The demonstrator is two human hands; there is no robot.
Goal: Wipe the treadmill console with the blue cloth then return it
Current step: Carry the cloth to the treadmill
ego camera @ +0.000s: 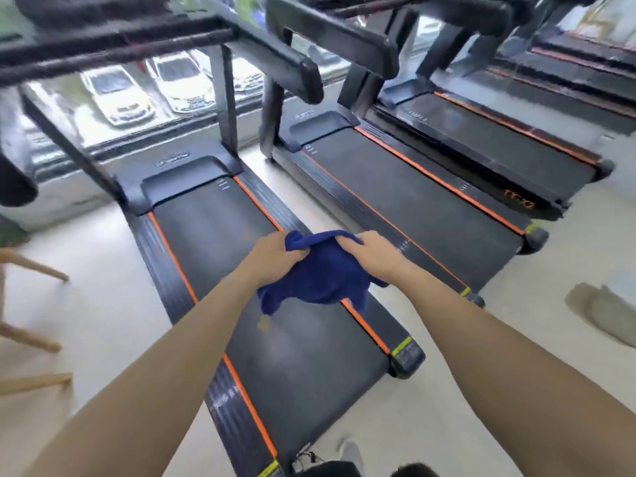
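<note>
A dark blue cloth [321, 273] hangs bunched between both hands above the belt of the nearest treadmill [213, 235]. My left hand [272, 256] grips the cloth's left top corner. My right hand [373, 254] grips its right top edge. The rest of the cloth droops below the hands. The treadmill's console and handlebars [113, 46] are dark and blurred at the top left, well ahead of the hands and apart from them.
Two more treadmills [430, 201] stand to the right, with pale floor strips between them. Wooden furniture legs [31, 270] stick in from the left edge. A grey object [605, 311] lies on the floor at the right. A window ahead shows parked cars [117, 94].
</note>
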